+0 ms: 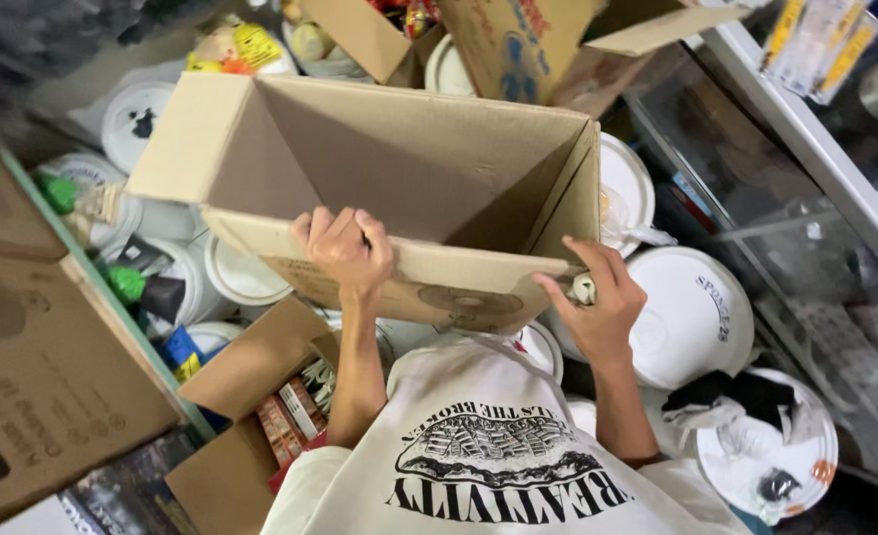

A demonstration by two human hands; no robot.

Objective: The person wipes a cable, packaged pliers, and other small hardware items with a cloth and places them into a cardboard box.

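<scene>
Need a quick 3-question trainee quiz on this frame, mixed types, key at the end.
1. True or false: the open cardboard box is full of goods.
2. Which hand grips the box's near wall over its top edge? A) left hand B) right hand
3. Fill in: beneath the box stand white round ____.

Key: 1 false, the inside shows bare; 2 A; 3 bucket lids.

Head view, steeply downward (close), one camera
</scene>
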